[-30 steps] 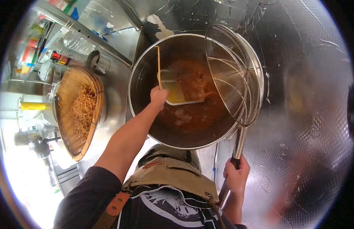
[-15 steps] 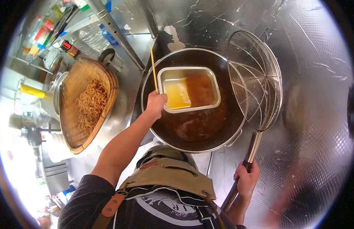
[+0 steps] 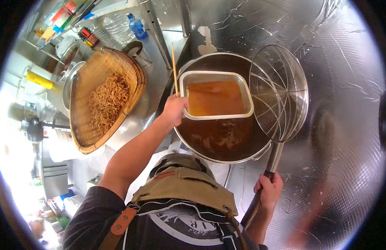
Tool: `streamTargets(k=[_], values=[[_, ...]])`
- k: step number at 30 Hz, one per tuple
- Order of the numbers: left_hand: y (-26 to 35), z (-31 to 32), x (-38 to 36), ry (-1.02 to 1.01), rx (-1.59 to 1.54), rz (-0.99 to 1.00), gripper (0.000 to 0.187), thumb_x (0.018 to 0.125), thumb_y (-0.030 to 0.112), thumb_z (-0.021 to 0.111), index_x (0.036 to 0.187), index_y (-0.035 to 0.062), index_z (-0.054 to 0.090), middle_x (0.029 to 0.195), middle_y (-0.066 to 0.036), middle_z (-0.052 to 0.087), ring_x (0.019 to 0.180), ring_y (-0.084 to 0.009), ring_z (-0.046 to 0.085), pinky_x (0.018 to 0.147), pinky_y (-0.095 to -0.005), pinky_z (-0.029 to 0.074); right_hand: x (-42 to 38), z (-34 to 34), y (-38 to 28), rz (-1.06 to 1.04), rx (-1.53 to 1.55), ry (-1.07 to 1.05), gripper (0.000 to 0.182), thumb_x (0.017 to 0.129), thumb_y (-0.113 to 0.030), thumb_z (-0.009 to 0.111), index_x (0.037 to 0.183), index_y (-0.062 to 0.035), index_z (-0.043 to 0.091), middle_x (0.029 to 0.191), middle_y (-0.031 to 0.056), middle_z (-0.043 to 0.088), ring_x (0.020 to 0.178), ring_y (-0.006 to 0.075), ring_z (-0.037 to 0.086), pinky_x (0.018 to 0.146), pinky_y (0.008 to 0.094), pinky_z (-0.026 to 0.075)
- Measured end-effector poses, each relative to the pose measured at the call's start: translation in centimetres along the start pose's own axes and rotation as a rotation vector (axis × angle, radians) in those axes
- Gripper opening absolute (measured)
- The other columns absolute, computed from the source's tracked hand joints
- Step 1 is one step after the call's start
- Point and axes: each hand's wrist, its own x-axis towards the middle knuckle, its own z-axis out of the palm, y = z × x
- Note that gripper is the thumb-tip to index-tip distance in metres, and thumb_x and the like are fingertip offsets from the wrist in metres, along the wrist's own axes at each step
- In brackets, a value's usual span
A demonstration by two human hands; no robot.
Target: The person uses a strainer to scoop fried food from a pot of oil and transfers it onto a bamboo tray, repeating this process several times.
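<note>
My left hand (image 3: 175, 110) is closed on the left rim of a rectangular metal tray (image 3: 218, 117), with long wooden chopsticks (image 3: 174, 66) pinned upright in the same grip. Amber-brown liquid (image 3: 216, 100) covers the tray's bottom. The tray is over a large dark wok (image 3: 220, 161), where brown liquid (image 3: 218, 137) shows below the tray's near edge. My right hand (image 3: 270, 191) wraps around the dark handle of a big wire spider strainer (image 3: 280, 91). Its round mesh basket overlaps the wok's right rim in this view and has nothing in it.
To the left, a woven bamboo basket (image 3: 139, 93) holds a heap of brown fried strips (image 3: 112, 102). Behind it stand a metal jug (image 3: 134, 49), plastic bottles (image 3: 136, 26) and a metal shelf post (image 3: 155, 33). Foil-like metal sheeting (image 3: 338, 83) covers the surface on the right.
In the view, the tray has shifted slightly right relative to the wok, and brown liquid now spreads across its formerly yellow left side. The camera view has turned a little. Both grips are unchanged.
</note>
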Motion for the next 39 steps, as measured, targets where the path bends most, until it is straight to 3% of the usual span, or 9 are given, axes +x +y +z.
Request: streamTargets(k=[5, 14, 17, 23, 32, 35, 39], values=[[-0.3, -1.9, 0.2, 0.006, 0.092, 0.065, 0.018, 0.066, -0.003, 0.052, 0.082, 0.0035, 0.054, 0.065, -0.002, 0.048, 0.050, -0.0128, 0.045, 0.039, -0.0266, 0.032, 0.5, 0.2, 1.6, 0.036, -0.021, -0.043, 0.007, 0.079, -0.004, 0.057, 0.081, -0.0031, 0.051, 0.056, 0.0031, 0.049, 0.041, 0.0122, 0.046, 0.039, 0.0263, 0.038], [-0.5, -3.7, 0.2, -0.051, -0.129, 0.139, 0.015, 0.067, -0.003, 0.053, 0.076, 0.0073, 0.050, 0.064, 0.000, 0.045, 0.050, -0.0125, 0.041, 0.042, -0.0295, 0.030, 0.3, -0.1, 2.9, 0.111, -0.091, -0.066, 0.007, 0.078, -0.005, 0.057, 0.079, -0.0039, 0.050, 0.055, 0.0040, 0.049, 0.042, 0.0128, 0.047, 0.039, 0.0275, 0.040], [-0.8, -4.0, 0.7, -0.064, -0.074, 0.043, 0.021, 0.068, -0.007, 0.050, 0.085, 0.0036, 0.055, 0.072, -0.004, 0.053, 0.060, -0.0181, 0.054, 0.055, -0.0313, 0.047, -0.1, 0.2, 2.5, 0.100, -0.085, -0.073, 0.007, 0.079, -0.005, 0.057, 0.079, -0.0042, 0.050, 0.056, 0.0039, 0.049, 0.042, 0.0128, 0.047, 0.039, 0.0279, 0.040], [0.6, -1.9, -3.1, -0.068, -0.157, -0.035, 0.016, 0.068, -0.005, 0.052, 0.080, 0.0061, 0.050, 0.069, -0.003, 0.050, 0.056, -0.0175, 0.050, 0.050, -0.0315, 0.044, -0.3, 0.0, 2.8, 0.090, -0.119, -0.108, 0.007, 0.079, -0.005, 0.057, 0.079, -0.0041, 0.050, 0.055, 0.0040, 0.049, 0.043, 0.0129, 0.047, 0.040, 0.0278, 0.041], [1.8, -3.2, -5.7, 0.089, 0.074, 0.104, 0.013, 0.068, -0.003, 0.052, 0.078, 0.0042, 0.052, 0.066, -0.003, 0.051, 0.053, -0.0147, 0.050, 0.041, -0.0290, 0.037, -0.2, 0.3, 4.0, 0.120, -0.098, -0.149, 0.009, 0.079, -0.006, 0.057, 0.079, -0.0040, 0.049, 0.055, 0.0045, 0.049, 0.042, 0.0136, 0.046, 0.040, 0.0286, 0.040], [1.2, -5.1, -4.5, 0.066, 0.120, 0.160, 0.017, 0.067, -0.004, 0.052, 0.082, 0.0022, 0.056, 0.069, -0.004, 0.055, 0.053, -0.0146, 0.050, 0.044, -0.0290, 0.041, -0.3, 0.4, 3.8, 0.148, -0.095, -0.151, 0.009, 0.080, -0.006, 0.058, 0.079, -0.0039, 0.049, 0.055, 0.0045, 0.050, 0.042, 0.0139, 0.047, 0.040, 0.0284, 0.040], [0.5, -5.0, -3.8, -0.011, -0.096, 0.182, 0.014, 0.067, -0.005, 0.053, 0.077, 0.0038, 0.056, 0.068, -0.002, 0.053, 0.058, -0.0134, 0.048, 0.052, -0.0273, 0.038, -0.2, 0.3, 4.0, 0.128, -0.110, -0.149, 0.009, 0.080, -0.006, 0.058, 0.080, -0.0033, 0.050, 0.055, 0.0056, 0.050, 0.041, 0.0147, 0.046, 0.039, 0.0286, 0.039]])
